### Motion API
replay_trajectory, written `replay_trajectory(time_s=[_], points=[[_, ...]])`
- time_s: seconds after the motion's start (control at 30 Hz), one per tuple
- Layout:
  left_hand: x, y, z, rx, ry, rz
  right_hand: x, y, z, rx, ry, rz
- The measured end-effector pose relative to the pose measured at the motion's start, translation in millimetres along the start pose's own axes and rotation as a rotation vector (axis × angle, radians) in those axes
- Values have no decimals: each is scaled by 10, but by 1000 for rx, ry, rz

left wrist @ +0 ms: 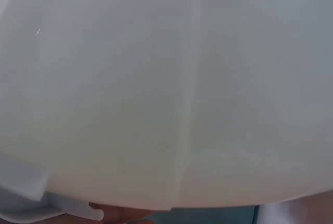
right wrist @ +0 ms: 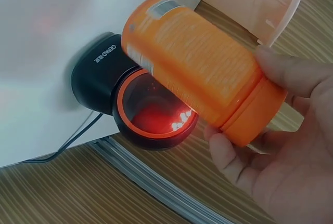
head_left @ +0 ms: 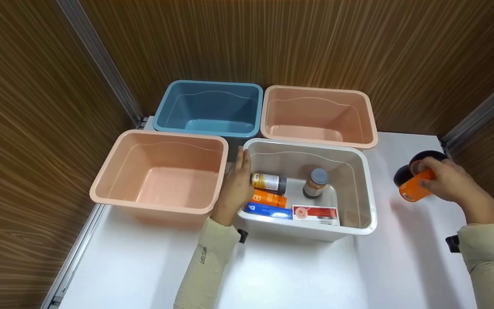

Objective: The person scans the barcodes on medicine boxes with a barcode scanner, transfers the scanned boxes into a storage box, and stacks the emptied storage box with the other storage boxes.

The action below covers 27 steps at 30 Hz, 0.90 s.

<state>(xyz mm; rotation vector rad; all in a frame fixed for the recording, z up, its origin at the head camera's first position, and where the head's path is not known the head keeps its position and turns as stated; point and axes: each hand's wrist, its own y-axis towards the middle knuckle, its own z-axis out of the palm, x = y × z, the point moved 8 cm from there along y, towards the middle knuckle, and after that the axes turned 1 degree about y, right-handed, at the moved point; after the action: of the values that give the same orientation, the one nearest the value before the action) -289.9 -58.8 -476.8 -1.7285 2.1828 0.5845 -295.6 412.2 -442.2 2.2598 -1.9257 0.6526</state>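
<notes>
My right hand (head_left: 448, 178) grips an orange bottle (right wrist: 192, 63) by its capped end, tilted in front of a black barcode scanner (right wrist: 99, 76). Red light glows in the scanner's round window, and the bottle overlaps part of it in the right wrist view. Against the left end of the white bin (head_left: 307, 231) lies my left hand (head_left: 235, 186), its fingers straight along the rim. Inside that bin are a yellow-labelled bottle (head_left: 268, 183), another orange bottle (head_left: 268, 198), an upright dark-capped bottle (head_left: 315, 183), a blue box (head_left: 268, 210) and a red-and-white box (head_left: 315, 213).
A blue bin (head_left: 208, 134) and a peach bin (head_left: 320, 141) stand along the back. Left of the white bin is another peach bin (head_left: 157, 207). Wood-patterned walls (head_left: 230, 43) enclose the white table (head_left: 298, 274). The scanner's cable (right wrist: 67, 143) runs off beside it.
</notes>
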Motion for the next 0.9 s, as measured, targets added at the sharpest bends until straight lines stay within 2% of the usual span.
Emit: replay_trajectory(time_s=[0.27,0.57,0.73,0.9], points=[[1,4,13,20,-3,-27,54,29,-55,-14,42,-16],[-10,12,4,14,14,-22,121,38,-149,-125,-82,-94],[-8,10,10,28,6,-33,121,46,-133,-107,-70,-88],[-10,4,9,37,8,-40,105,50,-127,-74,-43,-45]])
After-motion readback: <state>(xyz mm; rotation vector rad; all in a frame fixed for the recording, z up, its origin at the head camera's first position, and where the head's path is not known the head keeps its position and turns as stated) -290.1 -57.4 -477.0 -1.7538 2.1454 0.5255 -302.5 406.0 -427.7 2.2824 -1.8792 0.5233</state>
